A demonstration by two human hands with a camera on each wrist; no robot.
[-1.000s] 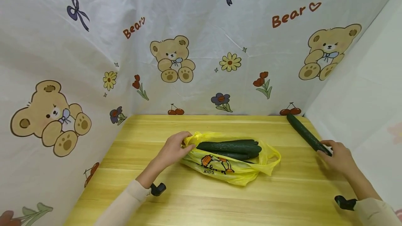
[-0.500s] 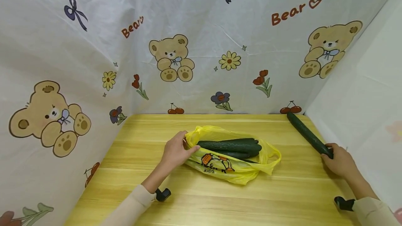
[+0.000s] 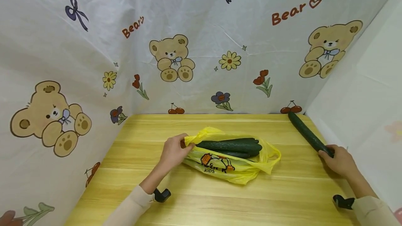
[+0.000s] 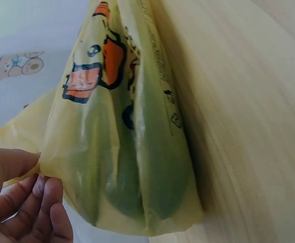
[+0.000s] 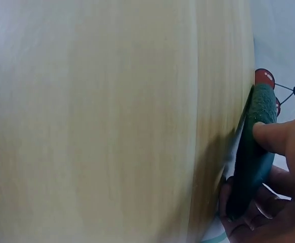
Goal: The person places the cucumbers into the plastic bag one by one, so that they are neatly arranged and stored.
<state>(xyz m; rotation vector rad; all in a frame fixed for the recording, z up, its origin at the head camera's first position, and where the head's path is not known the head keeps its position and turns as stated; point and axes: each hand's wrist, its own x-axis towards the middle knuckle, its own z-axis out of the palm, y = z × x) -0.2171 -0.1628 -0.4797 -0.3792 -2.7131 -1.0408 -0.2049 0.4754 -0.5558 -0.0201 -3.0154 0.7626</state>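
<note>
A yellow plastic bag [image 3: 232,174] with a printed picture lies on its side in the middle of the table, its opening facing up. Several dark green cucumbers [image 3: 230,146] show inside it. My left hand [image 3: 173,151] pinches the bag's left edge between thumb and fingers; in the left wrist view the bag [image 4: 122,152] looks thin and see-through, with the cucumbers' rounded ends behind it. Over at the right, my right hand [image 3: 339,161] grips the near end of a single cucumber [image 3: 306,132]. That cucumber [image 5: 253,157] lies between thumb and fingers in the right wrist view.
The wooden table [image 3: 207,205] has pale yellow boards. A white sheet with printed bears [image 3: 172,58] stands behind and to the left, and a white wall [image 3: 364,90] rises close beside the right hand.
My left hand has shifted slightly, and the bag's back edge has lifted a little, widening its opening. The right hand and its cucumber have barely moved.
</note>
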